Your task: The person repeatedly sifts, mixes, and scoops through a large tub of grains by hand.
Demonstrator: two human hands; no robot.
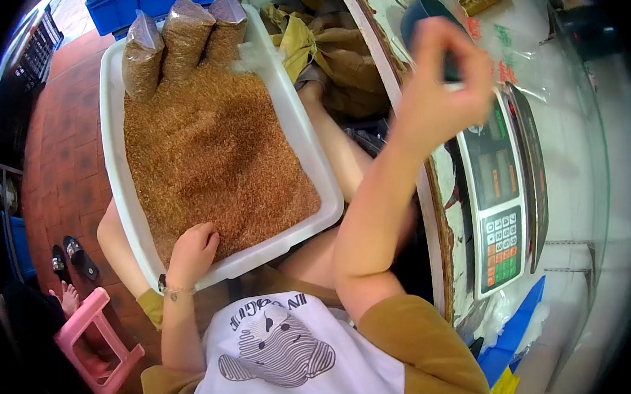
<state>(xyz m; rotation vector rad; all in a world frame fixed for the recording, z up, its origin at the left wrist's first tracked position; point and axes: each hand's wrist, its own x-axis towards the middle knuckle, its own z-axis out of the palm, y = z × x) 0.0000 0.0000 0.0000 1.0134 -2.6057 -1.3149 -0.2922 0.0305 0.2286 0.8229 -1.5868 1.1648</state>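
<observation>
Tiled floor (pixel 65 160); left hand (pixel 194 251) on grain (pixel 217 151), right hand (pixel 443 89) blurred by cup (pixel 426 11); cannot tell either grip.

The person wears a bracelet (pixel 174 292) and a white shirt (pixel 363 370) with brown sleeves (pixel 426 341), black lettering (pixel 269 310) and a striped animal print (pixel 277 350).

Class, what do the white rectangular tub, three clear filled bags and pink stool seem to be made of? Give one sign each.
White rectangular tub: probably plastic with a smooth, soft sheen; its rounded corners look moulded.
Three clear filled bags: likely thin, glossy plastic film; the brown granular filling shows through.
Pink stool: probably rigid, smooth plastic; even colour and rounded edges suggest moulding.
</observation>
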